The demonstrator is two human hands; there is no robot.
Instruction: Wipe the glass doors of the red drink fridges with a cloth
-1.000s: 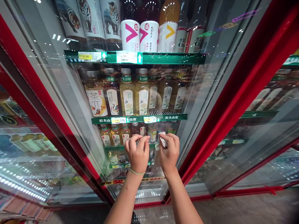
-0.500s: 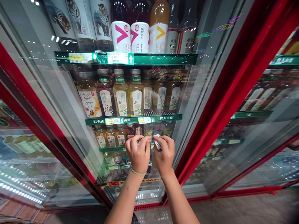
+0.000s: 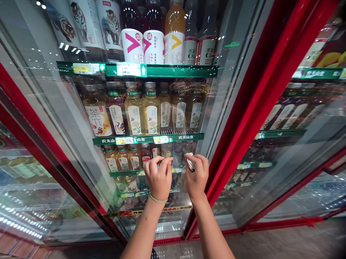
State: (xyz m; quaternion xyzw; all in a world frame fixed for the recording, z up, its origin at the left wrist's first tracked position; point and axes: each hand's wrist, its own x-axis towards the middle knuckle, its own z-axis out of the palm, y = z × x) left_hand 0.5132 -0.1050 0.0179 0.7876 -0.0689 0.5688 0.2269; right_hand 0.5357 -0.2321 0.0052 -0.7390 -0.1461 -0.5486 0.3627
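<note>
Red-framed drinks coolers [image 3: 255,114] fill the scene, bottles lined up behind reflective glass. Up front, it's the right hand [image 3: 197,180], fingers pinched tight around a crumpled white tissue [image 3: 190,161], which shows just below the right end of the second green shelf edge [image 3: 186,137]. Over to the left hand [image 3: 158,178]: fingers half curled, tips drawn in, nothing visible in its grip, thin band [image 3: 157,199] at the wrist. Glass contact? Can't tell. Progress check: tissue secured, that much is done; the tea bottles [image 3: 151,115] stand upright along that second shelf, in neither hand. How much remains, this view doesn't settle.
</note>
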